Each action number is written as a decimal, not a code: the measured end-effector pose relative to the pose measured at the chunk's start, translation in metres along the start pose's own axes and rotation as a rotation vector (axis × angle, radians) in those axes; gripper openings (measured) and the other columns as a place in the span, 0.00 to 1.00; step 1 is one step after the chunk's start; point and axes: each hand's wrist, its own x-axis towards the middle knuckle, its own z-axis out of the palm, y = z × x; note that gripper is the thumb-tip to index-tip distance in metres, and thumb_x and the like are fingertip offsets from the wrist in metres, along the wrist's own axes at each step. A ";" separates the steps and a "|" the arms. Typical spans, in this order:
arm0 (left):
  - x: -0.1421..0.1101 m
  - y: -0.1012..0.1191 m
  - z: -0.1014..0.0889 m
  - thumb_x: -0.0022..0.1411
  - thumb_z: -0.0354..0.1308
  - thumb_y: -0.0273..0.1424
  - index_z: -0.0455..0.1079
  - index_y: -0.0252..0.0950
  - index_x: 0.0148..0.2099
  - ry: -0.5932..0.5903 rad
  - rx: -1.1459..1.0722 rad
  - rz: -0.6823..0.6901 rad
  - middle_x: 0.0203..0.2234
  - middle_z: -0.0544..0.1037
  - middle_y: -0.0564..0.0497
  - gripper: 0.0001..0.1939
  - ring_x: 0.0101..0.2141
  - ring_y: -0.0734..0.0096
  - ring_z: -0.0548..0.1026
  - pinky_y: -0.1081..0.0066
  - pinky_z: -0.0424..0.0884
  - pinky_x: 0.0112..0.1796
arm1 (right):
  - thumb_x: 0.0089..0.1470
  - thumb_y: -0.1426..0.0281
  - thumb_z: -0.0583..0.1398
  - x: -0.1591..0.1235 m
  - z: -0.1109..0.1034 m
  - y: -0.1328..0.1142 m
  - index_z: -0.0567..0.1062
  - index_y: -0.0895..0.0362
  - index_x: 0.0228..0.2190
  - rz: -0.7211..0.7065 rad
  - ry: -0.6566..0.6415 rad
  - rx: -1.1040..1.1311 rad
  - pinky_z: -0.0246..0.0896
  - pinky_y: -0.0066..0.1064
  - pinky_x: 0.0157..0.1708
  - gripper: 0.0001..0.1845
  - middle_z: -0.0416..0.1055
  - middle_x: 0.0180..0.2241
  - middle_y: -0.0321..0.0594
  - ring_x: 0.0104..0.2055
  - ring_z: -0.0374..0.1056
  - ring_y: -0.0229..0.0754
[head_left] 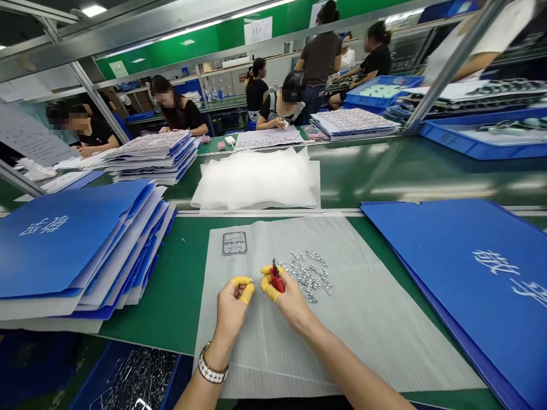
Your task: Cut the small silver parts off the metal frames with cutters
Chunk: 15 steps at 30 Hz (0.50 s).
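Note:
My left hand [231, 307] is curled with its fingertips pinched together, wearing yellow finger cots; anything between them is too small to see. My right hand [282, 290], also in yellow cots, grips small red-handled cutters [277, 277] a short way to its right. Just beyond the cutters lies a loose heap of small silver metal parts [308, 276] on a translucent ribbed plastic sheet [354, 324]. A square metal frame piece [235, 243] rests on that sheet further ahead. A beaded metal watch [212, 364] circles my left wrist.
Tall stacks of blue folders with sheets [77, 250] stand to the left, and a blue folder [461, 285] lies to the right. White foam sheets [256, 179] lie ahead on the green bench. A blue bin of metal frames [137, 378] sits below. Co-workers sit across the bench.

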 end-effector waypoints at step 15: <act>0.074 0.024 0.019 0.54 0.55 0.25 0.75 0.40 0.37 -0.074 0.764 0.380 0.39 0.76 0.46 0.10 0.41 0.59 0.70 0.61 0.62 0.43 | 0.46 0.62 0.57 -0.002 -0.085 0.006 0.69 0.53 0.35 -0.125 0.250 -0.663 0.61 0.36 0.33 0.13 0.71 0.29 0.37 0.31 0.67 0.46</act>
